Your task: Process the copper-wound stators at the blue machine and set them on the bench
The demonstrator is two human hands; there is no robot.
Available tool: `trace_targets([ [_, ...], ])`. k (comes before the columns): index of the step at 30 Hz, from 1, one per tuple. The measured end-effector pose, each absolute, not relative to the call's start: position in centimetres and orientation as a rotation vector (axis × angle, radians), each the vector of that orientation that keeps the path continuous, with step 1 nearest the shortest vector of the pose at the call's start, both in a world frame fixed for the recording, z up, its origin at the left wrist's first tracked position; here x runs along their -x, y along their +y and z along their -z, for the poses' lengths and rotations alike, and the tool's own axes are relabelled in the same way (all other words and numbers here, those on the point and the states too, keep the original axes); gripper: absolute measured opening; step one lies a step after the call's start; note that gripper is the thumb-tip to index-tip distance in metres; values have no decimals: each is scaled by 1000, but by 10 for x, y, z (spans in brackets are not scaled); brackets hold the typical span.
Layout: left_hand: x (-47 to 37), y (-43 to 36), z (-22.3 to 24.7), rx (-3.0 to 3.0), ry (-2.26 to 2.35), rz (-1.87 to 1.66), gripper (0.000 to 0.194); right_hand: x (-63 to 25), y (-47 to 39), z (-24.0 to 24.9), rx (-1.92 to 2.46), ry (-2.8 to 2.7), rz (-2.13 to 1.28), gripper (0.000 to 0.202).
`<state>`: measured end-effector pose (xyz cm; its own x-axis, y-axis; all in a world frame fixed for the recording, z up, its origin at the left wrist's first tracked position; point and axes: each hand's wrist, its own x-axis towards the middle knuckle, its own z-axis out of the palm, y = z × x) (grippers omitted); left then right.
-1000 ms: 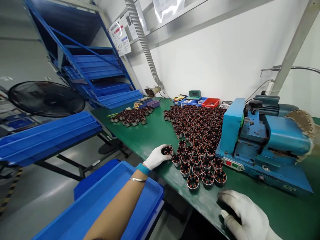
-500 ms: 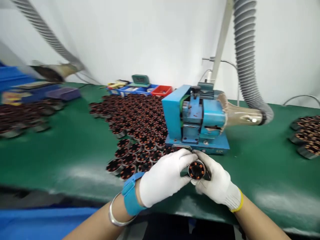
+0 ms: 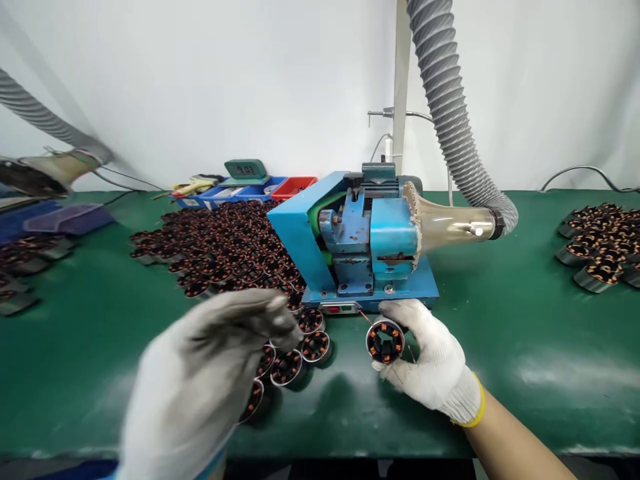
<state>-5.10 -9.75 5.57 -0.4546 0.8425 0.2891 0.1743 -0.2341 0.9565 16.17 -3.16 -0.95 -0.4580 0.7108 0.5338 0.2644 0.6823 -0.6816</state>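
Observation:
My right hand [image 3: 425,353], in a white glove with a yellow cuff, grips a round metal motor stator [image 3: 385,341] with black inner parts and copper windings. A thin copper wire sticks up from the stator's rim. My left hand [image 3: 215,373], gloved and slightly blurred, is raised over the left part of the bench with its fingers bent and partly spread, nothing visible in them. Beside and partly behind it stand several similar stators [image 3: 316,347]. The blue machine [image 3: 350,233] sits just beyond my right hand.
A large group of stators [image 3: 230,233] covers the green bench [image 3: 500,367] left of the machine. Another group [image 3: 600,247] is at the right. Behind are a red bin [image 3: 295,187], blue bins and a digital clock [image 3: 246,169]. A grey hose [image 3: 445,87] reaches the machine's nozzle.
My left hand has let go of the stator and moved left and nearer the camera. My right hand still holds it. The view has shifted, and the copper wire now shows at the rim.

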Motion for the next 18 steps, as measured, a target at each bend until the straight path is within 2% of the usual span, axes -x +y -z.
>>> trace_targets([
  [3,27,-86,-45,-1342,1597,-1345,9,-161,-32,8,695,-2029,-637,61],
  [5,13,-77,-41,-1397,1587,-1219,21,-161,-34,8,684,-2063,-636,61],
  [8,12,-69,-39,-1277,1556,-1526,32,-160,-37,9,749,-2075,-635,58],
  [10,18,-68,-38,-1110,1520,-1802,28,-158,-37,10,845,-1998,-645,54],
  [12,16,-67,-33,-1050,1463,-1842,18,-155,-34,10,963,-1868,-651,51],
  [13,11,-66,-29,-1079,1425,-1747,26,-153,-31,9,1021,-1803,-647,50],
  [15,-5,-63,-20,-1159,1319,-1496,58,-150,-24,7,1109,-1715,-628,49],
  [16,-14,-61,-15,-1178,1260,-1421,67,-148,-20,6,1139,-1692,-614,47],
  [18,-30,-54,-9,-1163,1190,-1398,70,-145,-12,2,1173,-1666,-586,43],
])
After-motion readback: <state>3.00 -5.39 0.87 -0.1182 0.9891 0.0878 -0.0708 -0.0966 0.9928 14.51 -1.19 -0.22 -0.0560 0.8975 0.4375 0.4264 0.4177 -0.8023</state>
